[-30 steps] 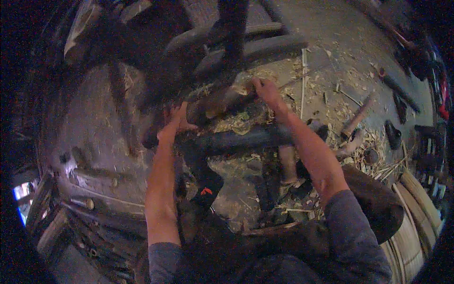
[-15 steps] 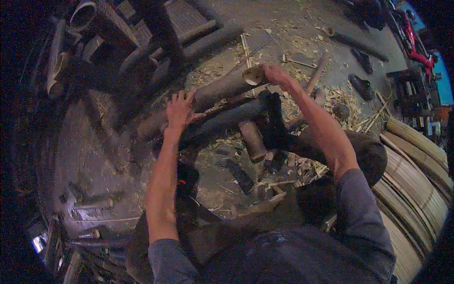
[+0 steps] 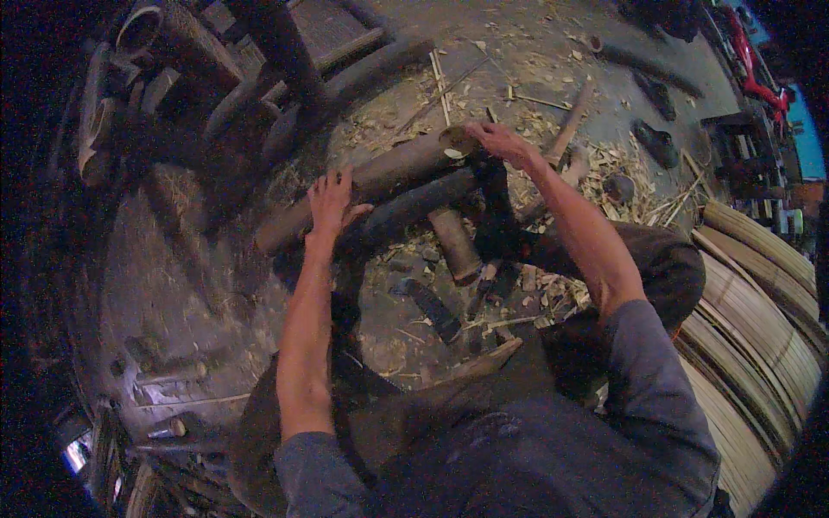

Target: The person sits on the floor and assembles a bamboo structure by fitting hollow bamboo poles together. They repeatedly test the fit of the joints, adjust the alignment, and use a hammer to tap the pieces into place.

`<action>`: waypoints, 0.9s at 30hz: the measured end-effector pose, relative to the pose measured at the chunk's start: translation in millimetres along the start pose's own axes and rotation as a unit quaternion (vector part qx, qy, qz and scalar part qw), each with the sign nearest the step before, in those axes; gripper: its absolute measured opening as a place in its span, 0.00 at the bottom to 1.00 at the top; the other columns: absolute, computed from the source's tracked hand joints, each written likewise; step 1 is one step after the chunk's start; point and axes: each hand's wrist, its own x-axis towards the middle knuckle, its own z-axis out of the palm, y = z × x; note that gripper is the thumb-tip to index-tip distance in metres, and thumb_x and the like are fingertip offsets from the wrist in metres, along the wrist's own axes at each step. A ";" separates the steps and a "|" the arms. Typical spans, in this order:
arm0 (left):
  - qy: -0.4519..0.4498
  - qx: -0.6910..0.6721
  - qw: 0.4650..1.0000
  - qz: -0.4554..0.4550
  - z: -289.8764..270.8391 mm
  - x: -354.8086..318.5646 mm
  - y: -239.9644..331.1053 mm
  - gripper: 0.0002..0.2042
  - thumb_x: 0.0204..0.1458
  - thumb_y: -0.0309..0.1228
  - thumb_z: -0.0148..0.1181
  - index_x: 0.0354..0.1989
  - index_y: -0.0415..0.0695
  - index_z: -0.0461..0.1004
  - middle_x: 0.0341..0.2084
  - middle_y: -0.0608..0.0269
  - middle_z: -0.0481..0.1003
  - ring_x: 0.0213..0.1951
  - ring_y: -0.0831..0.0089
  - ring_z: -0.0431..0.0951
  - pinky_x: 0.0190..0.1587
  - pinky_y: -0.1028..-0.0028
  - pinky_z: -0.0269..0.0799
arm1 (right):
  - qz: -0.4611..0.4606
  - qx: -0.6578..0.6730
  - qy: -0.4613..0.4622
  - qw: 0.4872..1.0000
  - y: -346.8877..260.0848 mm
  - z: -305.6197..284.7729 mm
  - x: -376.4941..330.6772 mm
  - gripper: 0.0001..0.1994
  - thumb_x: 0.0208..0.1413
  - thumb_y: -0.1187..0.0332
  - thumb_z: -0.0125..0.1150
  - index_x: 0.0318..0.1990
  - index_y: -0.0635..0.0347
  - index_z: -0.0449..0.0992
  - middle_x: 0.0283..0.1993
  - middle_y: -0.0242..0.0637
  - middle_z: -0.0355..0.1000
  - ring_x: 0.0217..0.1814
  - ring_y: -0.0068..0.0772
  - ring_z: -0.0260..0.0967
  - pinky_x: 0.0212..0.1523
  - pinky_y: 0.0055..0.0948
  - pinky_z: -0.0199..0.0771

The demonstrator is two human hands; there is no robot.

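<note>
A thick brown bamboo tube (image 3: 389, 167) lies slanted across in front of me, its round open end at the upper right. Just on the near side of it, a dark log-like bar (image 3: 419, 203) runs almost parallel. My left hand (image 3: 328, 203) grips the tube left of its middle, fingers over the top and thumb pointing right along the near side. At the open end, my right hand (image 3: 499, 142) holds the rim, with its fingertips at the opening. The inside of the tube is mostly dark, with a pale patch low in the mouth.
Pale wood chips (image 3: 617, 177) litter the floor. A short bamboo piece (image 3: 455, 246) lies below the bar. Bundled split strips (image 3: 751, 345) stand at the right, near dark shoes (image 3: 654, 142). Wooden furniture (image 3: 345, 52) and larger tubes fill the upper left.
The tube's mouth, pale before, now looks mostly dark, so the tube seems to have turned or tilted. Its right end and my right hand have shifted slightly left. Both hands stay on it.
</note>
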 end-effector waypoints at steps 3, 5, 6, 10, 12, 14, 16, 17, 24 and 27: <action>0.012 -0.012 1.000 0.002 12.3 7.8 -0.9 0.44 0.29 0.56 0.68 0.57 0.48 0.60 0.51 0.54 0.65 0.53 0.53 0.64 0.53 0.53 0.58 | 0.029 -0.057 0.025 0.998 15.0 -5.0 9.6 0.32 0.58 0.42 0.43 0.57 0.61 0.66 0.52 0.39 0.69 0.52 0.31 0.62 0.53 0.32 0.62; 0.000 -0.001 1.000 -0.014 8.5 3.3 -3.5 0.43 0.29 0.54 0.69 0.57 0.49 0.61 0.51 0.53 0.65 0.53 0.54 0.64 0.53 0.53 0.58 | 0.024 -0.037 0.018 0.999 6.5 6.1 12.6 0.30 0.59 0.44 0.43 0.57 0.60 0.66 0.51 0.37 0.69 0.52 0.30 0.62 0.53 0.32 0.62; -0.005 0.006 1.000 -0.027 6.2 0.1 -4.9 0.43 0.29 0.54 0.69 0.57 0.50 0.61 0.51 0.53 0.66 0.53 0.54 0.65 0.53 0.53 0.58 | 0.020 -0.026 0.011 0.999 -0.4 15.0 14.8 0.29 0.60 0.45 0.42 0.57 0.60 0.66 0.51 0.37 0.69 0.51 0.30 0.62 0.53 0.31 0.61; -0.003 -0.045 0.998 -0.052 10.6 -4.8 -3.1 0.43 0.27 0.49 0.72 0.57 0.52 0.63 0.51 0.54 0.67 0.52 0.55 0.66 0.51 0.52 0.59 | -0.088 0.050 -0.023 0.995 12.5 17.7 17.2 0.26 0.60 0.48 0.44 0.56 0.58 0.68 0.50 0.34 0.69 0.48 0.25 0.64 0.51 0.29 0.63; 0.056 -0.031 0.997 -0.050 12.5 -6.9 5.2 0.41 0.26 0.47 0.73 0.56 0.52 0.66 0.48 0.54 0.70 0.52 0.55 0.67 0.53 0.52 0.57 | -0.023 0.065 -0.047 0.997 -12.1 18.4 -0.4 0.24 0.61 0.49 0.45 0.55 0.58 0.69 0.49 0.33 0.70 0.45 0.23 0.64 0.49 0.27 0.64; 0.039 -0.049 0.996 -0.059 13.3 10.0 15.5 0.39 0.24 0.45 0.74 0.53 0.53 0.68 0.50 0.53 0.68 0.53 0.55 0.66 0.55 0.51 0.54 | 0.021 0.067 0.001 0.998 17.1 2.9 11.1 0.26 0.60 0.47 0.46 0.55 0.58 0.69 0.49 0.34 0.70 0.45 0.24 0.64 0.47 0.27 0.64; 0.031 -0.051 0.997 -0.052 14.5 18.9 17.1 0.40 0.25 0.43 0.75 0.54 0.53 0.66 0.52 0.53 0.66 0.56 0.54 0.64 0.56 0.51 0.53 | 0.053 0.085 0.062 0.993 54.8 -15.1 30.6 0.28 0.58 0.45 0.47 0.55 0.59 0.69 0.49 0.34 0.70 0.46 0.26 0.64 0.47 0.28 0.64; 0.039 -0.057 0.995 -0.070 19.4 12.0 15.4 0.41 0.24 0.43 0.75 0.54 0.53 0.65 0.52 0.53 0.66 0.56 0.54 0.63 0.56 0.51 0.53 | 0.045 0.082 0.051 0.994 47.4 0.4 28.5 0.29 0.58 0.44 0.47 0.55 0.60 0.68 0.49 0.35 0.70 0.47 0.27 0.64 0.47 0.29 0.64; 0.033 -0.093 0.991 -0.093 12.4 5.8 23.3 0.46 0.25 0.42 0.75 0.59 0.52 0.60 0.54 0.52 0.64 0.59 0.52 0.60 0.60 0.47 0.49 | 0.029 0.083 0.071 0.994 44.0 2.6 20.0 0.33 0.56 0.41 0.47 0.55 0.63 0.67 0.50 0.38 0.70 0.50 0.30 0.65 0.49 0.33 0.65; 0.026 -0.091 0.991 -0.095 11.8 3.0 23.0 0.46 0.26 0.43 0.75 0.61 0.53 0.59 0.55 0.52 0.64 0.60 0.53 0.60 0.60 0.45 0.49 | 0.026 0.059 0.067 0.996 43.2 2.9 17.8 0.32 0.56 0.42 0.47 0.56 0.63 0.67 0.51 0.38 0.70 0.50 0.31 0.65 0.49 0.33 0.64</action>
